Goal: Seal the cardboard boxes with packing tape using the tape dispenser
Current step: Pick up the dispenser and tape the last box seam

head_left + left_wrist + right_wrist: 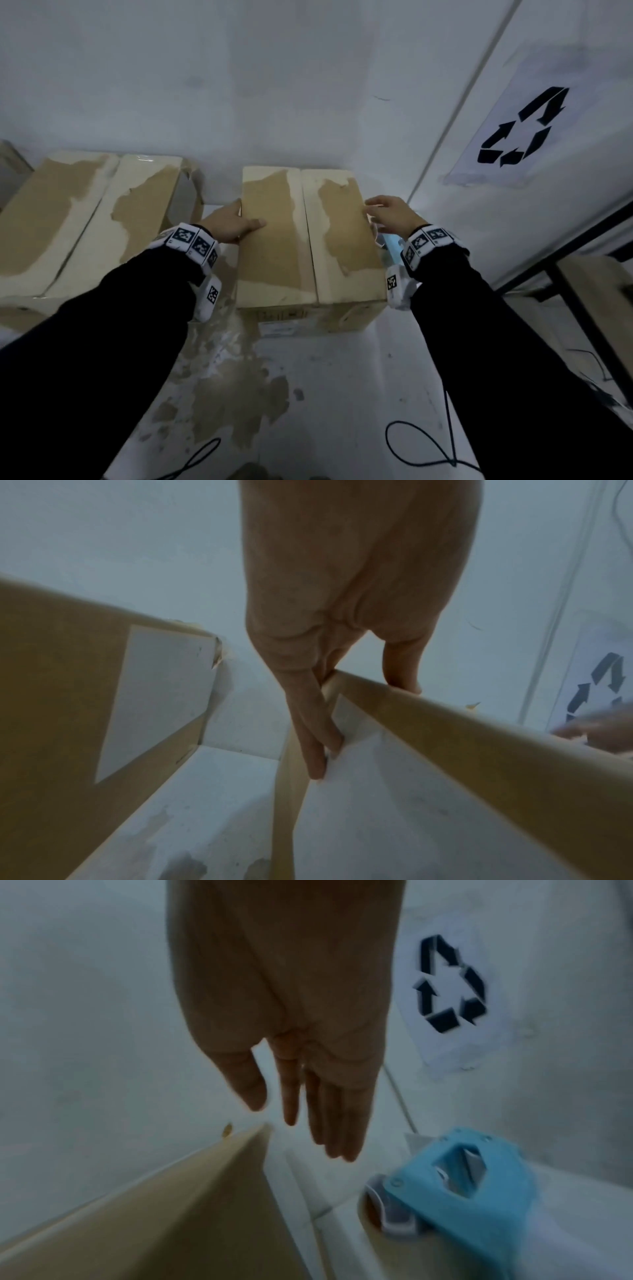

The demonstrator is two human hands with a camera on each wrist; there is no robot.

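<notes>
Flaps on the middle box (308,236) are lying closed, with the seam between them bare of tape, so I am judging this as the squaring-up step before any taping. My left hand (230,224) is gripping the box's left top edge, thumb on top and fingers (316,739) curled down its side. My right hand (388,213) is hovering at the right edge, fingers relaxed and holding nothing. The blue tape dispenser (462,1183) is lying on the tabletop (342,394) just beside the box's right side, below that hand. A second box (85,219) is sitting to the left, apart from this one. Next, I am expecting to reach down for the dispenser while keeping the flaps pressed flat.
</notes>
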